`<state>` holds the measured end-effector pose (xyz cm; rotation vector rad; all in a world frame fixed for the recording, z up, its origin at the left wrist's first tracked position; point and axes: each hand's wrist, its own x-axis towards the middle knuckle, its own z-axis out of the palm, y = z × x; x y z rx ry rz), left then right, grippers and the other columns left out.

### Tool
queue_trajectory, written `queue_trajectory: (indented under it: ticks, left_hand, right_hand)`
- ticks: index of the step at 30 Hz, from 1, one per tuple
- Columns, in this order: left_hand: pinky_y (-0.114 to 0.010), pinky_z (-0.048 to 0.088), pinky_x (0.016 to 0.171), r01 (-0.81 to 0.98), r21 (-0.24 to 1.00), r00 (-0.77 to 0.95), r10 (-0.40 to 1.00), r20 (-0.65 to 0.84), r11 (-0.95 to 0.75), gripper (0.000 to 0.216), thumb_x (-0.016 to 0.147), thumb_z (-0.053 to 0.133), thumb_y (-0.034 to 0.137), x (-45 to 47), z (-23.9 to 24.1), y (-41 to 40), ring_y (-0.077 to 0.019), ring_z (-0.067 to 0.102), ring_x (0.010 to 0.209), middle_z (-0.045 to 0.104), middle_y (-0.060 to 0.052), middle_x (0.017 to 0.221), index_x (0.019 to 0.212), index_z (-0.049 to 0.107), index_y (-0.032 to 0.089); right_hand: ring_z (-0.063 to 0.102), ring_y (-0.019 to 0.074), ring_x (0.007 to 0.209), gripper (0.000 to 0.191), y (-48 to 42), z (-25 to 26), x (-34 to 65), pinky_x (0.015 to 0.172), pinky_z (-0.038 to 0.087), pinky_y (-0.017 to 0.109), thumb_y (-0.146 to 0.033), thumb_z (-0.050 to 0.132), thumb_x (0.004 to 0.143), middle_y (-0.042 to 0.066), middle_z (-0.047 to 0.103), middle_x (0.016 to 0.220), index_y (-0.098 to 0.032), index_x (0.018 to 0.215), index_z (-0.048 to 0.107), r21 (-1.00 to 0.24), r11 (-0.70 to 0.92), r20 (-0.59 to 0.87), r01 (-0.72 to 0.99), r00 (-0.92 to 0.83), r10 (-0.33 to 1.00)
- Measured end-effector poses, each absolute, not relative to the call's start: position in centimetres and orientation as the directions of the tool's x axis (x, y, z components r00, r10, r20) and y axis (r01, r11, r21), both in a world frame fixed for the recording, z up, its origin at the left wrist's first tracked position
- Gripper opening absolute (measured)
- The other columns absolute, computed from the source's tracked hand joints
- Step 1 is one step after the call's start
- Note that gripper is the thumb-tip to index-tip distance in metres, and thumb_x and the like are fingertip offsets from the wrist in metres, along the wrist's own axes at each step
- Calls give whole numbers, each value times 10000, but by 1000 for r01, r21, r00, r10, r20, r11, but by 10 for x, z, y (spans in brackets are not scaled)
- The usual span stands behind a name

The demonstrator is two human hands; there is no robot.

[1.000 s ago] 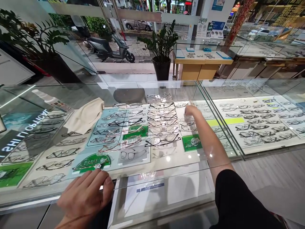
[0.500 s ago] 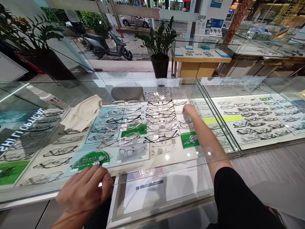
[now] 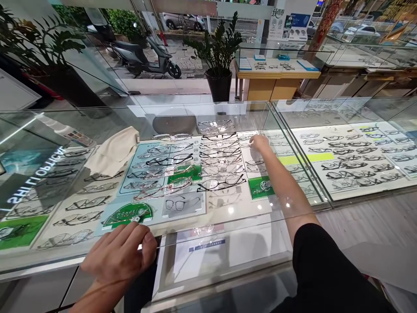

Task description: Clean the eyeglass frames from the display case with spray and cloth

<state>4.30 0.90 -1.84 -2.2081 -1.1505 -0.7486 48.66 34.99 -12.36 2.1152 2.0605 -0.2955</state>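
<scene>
Reaching right hand (image 3: 259, 142) fingering glasses (image 3: 252, 138); left hand (image 3: 122, 256) pinching glass edge (image 3: 182, 243).

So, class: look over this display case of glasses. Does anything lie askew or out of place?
Yes. A beige cloth lies crumpled on the glass top, left of the rows. Inside, one pinkish frame sits slanted across its neighbours, while the other frames lie in straight rows. The right hand reaches in at the far rows.
</scene>
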Motion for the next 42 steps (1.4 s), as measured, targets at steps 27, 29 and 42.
queue_trajectory:
  ticks: [27,29,42]
  left_hand:
    - [-315,302,525,846,-212,474,507,720,-489,319,863,678,86,44,-19,9,-190,446,591,489,30,616,770,421,252]
    - [-313,306,529,848,-211,471,508,721,-486,318,857,681,82,43,-20,9,-189,449,592,496,29,619,774,426,251]
    - [-306,315,529,853,-212,464,506,727,-477,315,863,676,109,43,-23,9,-180,473,586,476,40,605,760,414,251]
  right_hand:
    - [765,334,1233,412,318,-128,485,1009,615,375,-253,831,881,178,765,1413,-239,1293,832,82,-55,-342,995,80,936]
    - [760,347,1240,445,319,-128,483,1016,614,389,-263,840,876,193,755,1424,-235,1319,821,83,-47,-326,995,72,943]
    - [805,357,1113,529,283,-105,481,967,637,433,-373,1039,672,154,832,1242,-213,1146,867,130,16,-584,991,64,809]
